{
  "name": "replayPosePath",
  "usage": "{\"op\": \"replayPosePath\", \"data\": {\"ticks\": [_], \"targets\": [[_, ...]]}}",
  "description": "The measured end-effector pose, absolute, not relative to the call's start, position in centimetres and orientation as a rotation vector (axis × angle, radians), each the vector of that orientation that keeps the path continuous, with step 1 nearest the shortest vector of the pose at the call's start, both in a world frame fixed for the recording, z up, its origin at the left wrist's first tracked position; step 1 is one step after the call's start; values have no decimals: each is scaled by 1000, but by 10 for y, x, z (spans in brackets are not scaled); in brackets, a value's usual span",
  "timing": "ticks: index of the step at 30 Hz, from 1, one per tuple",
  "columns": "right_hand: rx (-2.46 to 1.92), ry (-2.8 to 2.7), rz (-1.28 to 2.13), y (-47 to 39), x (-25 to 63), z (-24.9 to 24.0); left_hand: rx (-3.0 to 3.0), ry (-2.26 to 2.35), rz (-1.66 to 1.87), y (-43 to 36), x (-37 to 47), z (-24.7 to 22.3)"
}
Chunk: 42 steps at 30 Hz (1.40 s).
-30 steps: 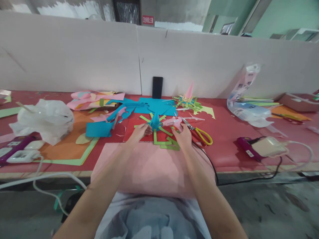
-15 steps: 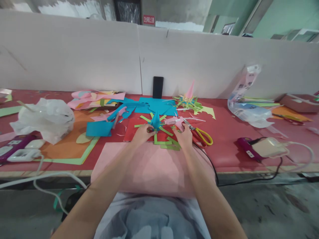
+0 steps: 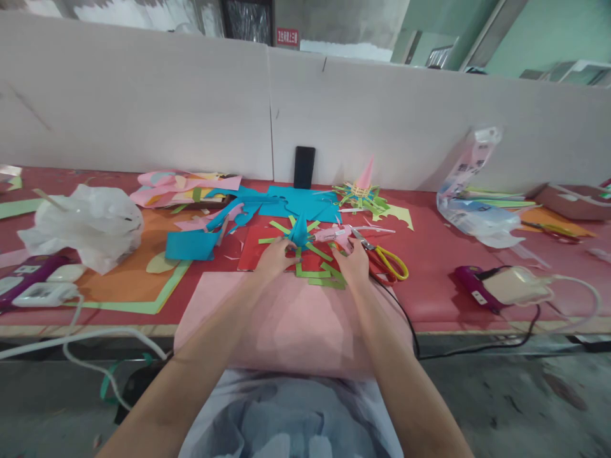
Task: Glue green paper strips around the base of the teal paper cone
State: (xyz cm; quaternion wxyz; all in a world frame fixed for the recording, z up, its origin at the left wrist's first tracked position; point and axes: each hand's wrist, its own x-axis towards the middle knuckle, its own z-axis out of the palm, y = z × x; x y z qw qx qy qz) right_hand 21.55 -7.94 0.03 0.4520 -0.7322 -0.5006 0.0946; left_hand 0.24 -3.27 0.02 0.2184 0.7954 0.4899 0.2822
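At the far left of a red-topped table (image 3: 429, 254), a purple power strip (image 3: 35, 277) with white plugs lies by a crumpled white plastic bag (image 3: 93, 222), which rests on orange paper (image 3: 126, 273); a light green sheet (image 3: 157, 299) shows along the paper's near and right edges; pink and yellow paper scraps (image 3: 184, 184) lie farther back, with a blue paper piece (image 3: 191, 245) nearer the front.

At center, the left hand (image 3: 277, 256) reaches in with fingers curled at the lower left side of an upright blue paper cone (image 3: 300, 234); whether it grips the cone cannot be told; the cone stands over a red sheet (image 3: 252, 249), green paper strips fanning out around its base; behind it, blue sheets (image 3: 303, 202) lie flat and a dark phone (image 3: 304, 167) leans on the white partition (image 3: 205, 108).

Just to the right, the right hand (image 3: 352, 259) grasps a pink glue gun (image 3: 335, 234), its nozzle pointed left at the cone's base; beyond stands a pink-tipped paper piece (image 3: 365, 177) ringed with green strips; yellow-handled scissors (image 3: 391, 262) lie beside the hand; farther right are clear plastic packaging (image 3: 470, 159), a purple socket block (image 3: 477, 289) with a pale adapter (image 3: 518, 284), and a dull pink box (image 3: 573, 201).
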Motion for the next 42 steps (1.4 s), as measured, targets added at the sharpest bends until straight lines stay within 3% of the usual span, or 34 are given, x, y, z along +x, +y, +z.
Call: {"op": "replayPosePath", "data": {"ticks": [28,42], "targets": [[-1822,-1244,229,-79,217,-3,2177,1294,816,-28,-3,-2],[-1838,-1490,4,-77,214,-6,2098,1249,791,-31,-5,2]]}}
